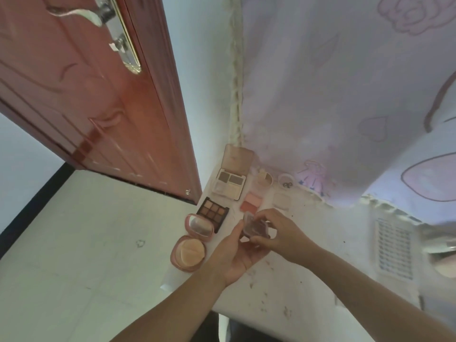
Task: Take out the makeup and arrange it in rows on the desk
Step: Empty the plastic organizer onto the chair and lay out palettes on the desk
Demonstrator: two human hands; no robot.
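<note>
Left hand: palm up over the tabletop, thumb raised against the left edge of a small compact, fingers curled under it.
Right hand: comes in from the right, fingers curled over the compact's top and far edge, thumb at its near side.
Small compact: clear lid, dark reddish inside, held between both hands just above the tabletop, near the front of the laid-out makeup.
Eyeshadow palette: dark, nine brown pans, flat on the tabletop just left of the hands.
Powder compact: round, pink, open, tan puff showing; its lid lies against the eyeshadow palette's near corner.
Large palette: open, lid raised toward the wall, grey and pale pans, behind the eyeshadow palette.
Blush: pink and coral blocks, right of the large palette, just beyond the small compact.
Clear case: pale, right of the blush; contents too blurred to tell.
Round tub: clear, behind the clear case, near the cloth.
Cloth: lilac, printed with hearts and flowers, hanging behind the tabletop.
Door: reddish-brown, standing open at the left.
</note>
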